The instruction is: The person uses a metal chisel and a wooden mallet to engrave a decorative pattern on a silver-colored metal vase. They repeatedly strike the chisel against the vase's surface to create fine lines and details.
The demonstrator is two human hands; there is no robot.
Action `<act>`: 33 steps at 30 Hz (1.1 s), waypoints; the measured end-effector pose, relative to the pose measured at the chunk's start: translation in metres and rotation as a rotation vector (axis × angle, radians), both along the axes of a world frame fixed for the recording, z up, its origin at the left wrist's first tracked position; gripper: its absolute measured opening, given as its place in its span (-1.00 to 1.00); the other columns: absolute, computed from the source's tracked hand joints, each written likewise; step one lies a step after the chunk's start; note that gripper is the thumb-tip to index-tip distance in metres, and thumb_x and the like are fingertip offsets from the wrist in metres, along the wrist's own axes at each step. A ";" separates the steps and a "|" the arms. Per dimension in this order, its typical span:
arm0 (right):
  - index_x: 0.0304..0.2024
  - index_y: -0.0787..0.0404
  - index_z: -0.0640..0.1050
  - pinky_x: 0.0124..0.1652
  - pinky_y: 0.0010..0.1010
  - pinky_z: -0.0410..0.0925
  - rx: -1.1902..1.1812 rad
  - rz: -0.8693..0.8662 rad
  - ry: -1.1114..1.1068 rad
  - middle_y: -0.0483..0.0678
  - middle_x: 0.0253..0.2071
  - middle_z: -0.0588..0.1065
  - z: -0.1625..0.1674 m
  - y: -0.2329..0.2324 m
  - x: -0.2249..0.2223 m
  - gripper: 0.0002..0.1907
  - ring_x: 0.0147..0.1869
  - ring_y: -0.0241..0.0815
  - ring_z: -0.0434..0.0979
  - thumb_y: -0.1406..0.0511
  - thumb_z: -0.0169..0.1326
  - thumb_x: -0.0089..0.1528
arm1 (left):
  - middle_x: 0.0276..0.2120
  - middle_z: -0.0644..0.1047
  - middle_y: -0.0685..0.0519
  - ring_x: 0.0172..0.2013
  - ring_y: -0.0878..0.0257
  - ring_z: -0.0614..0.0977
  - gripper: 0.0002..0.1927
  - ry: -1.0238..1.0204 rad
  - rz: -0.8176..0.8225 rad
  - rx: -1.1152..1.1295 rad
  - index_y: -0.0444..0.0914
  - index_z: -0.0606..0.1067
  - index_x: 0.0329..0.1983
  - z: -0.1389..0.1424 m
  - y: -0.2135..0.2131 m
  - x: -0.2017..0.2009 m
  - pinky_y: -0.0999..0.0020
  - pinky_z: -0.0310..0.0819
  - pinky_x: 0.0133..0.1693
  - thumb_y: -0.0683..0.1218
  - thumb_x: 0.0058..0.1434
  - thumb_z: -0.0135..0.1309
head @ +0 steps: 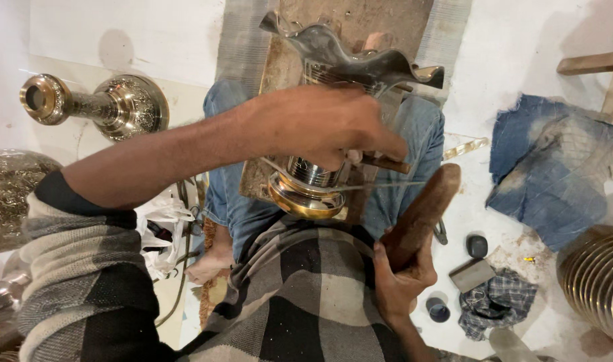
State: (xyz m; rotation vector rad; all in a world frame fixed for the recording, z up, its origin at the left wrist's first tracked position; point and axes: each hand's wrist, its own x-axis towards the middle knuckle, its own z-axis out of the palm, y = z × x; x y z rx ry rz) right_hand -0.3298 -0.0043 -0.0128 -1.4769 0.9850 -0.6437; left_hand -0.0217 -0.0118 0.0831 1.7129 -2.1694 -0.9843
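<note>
A silver metal vessel with a wavy rim (360, 60) and a gold-coloured ringed foot (305, 200) lies on a wooden board (360, 20) across my lap. My left hand (323, 124) reaches over it from the left, fingers closed on a small brown-handled chisel (385, 163) pressed against the vessel's body. A thin metal rod (387, 185) sticks out just below the chisel. My right hand (400, 271) is low at the centre right, gripping a brown wooden mallet (424, 208) whose head points up toward the chisel, a little apart from it.
An engraved brass stand (102, 104) lies at the upper left and a large engraved vessel (5, 194) at the left edge. To the right are a blue cloth (554, 167), stacked brass plates (598, 275), a grey block (472, 275), a dark stone (477, 246) and a checked rag (497, 302).
</note>
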 end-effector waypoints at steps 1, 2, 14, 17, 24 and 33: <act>0.39 0.42 0.31 0.03 -0.41 0.48 -0.031 0.034 0.049 0.04 -0.05 0.56 -0.003 -0.001 0.000 -0.25 0.02 -0.20 0.59 0.52 0.21 0.15 | -0.15 0.60 -0.05 -0.26 0.13 0.67 -0.38 0.026 -0.013 -0.026 -0.08 0.46 0.28 0.002 -0.003 -0.001 0.27 0.60 -0.50 -0.32 0.13 0.15; 0.41 0.41 0.30 0.02 -0.40 0.47 -0.062 0.071 0.097 0.05 -0.06 0.57 -0.005 -0.002 0.001 -0.22 0.01 -0.19 0.60 0.52 0.22 0.13 | -0.12 0.58 -0.08 -0.22 0.10 0.66 -0.38 0.050 -0.022 -0.052 -0.09 0.46 0.27 0.004 -0.004 -0.002 0.28 0.62 -0.47 -0.30 0.12 0.18; 0.46 0.40 0.29 -0.02 -0.42 0.47 -0.054 0.041 0.020 0.05 -0.05 0.56 -0.012 -0.010 -0.003 -0.19 -0.04 -0.23 0.57 0.53 0.20 0.14 | -0.06 0.63 0.04 -0.10 0.19 0.66 -0.37 -0.048 -0.115 0.126 -0.05 0.46 0.29 0.008 -0.022 -0.002 0.16 0.65 -0.21 -0.31 0.13 0.11; 0.36 0.43 0.37 0.07 -0.38 0.48 -0.136 -0.032 -0.098 0.06 -0.06 0.56 -0.018 -0.005 -0.003 -0.35 -0.03 -0.22 0.58 0.54 0.20 0.22 | -0.06 0.66 0.02 -0.10 0.16 0.65 -0.40 0.130 -0.216 -0.089 -0.15 0.53 0.20 0.004 -0.023 0.002 0.09 0.58 -0.13 -0.34 0.04 0.16; 0.16 0.45 0.45 0.05 -0.34 0.50 -0.230 -0.075 -0.077 0.11 -0.13 0.56 0.001 -0.009 0.005 -0.60 -0.10 -0.16 0.60 0.54 0.17 0.27 | -0.12 0.60 -0.08 -0.11 0.06 0.59 -0.36 0.071 -0.093 -0.170 -0.14 0.53 0.16 -0.006 -0.008 -0.003 0.17 0.61 -0.23 -0.34 -0.06 0.21; -0.04 0.40 0.44 -0.14 -0.52 0.45 -0.186 -0.010 -0.216 0.03 -0.27 0.52 0.031 -0.041 0.006 -0.74 -0.25 -0.30 0.55 0.58 0.17 0.25 | -0.68 0.55 -0.04 -0.74 0.24 0.53 -0.35 -0.103 0.162 -0.160 -0.11 0.50 0.24 0.003 0.020 -0.012 0.31 0.38 -0.73 -0.41 0.08 0.01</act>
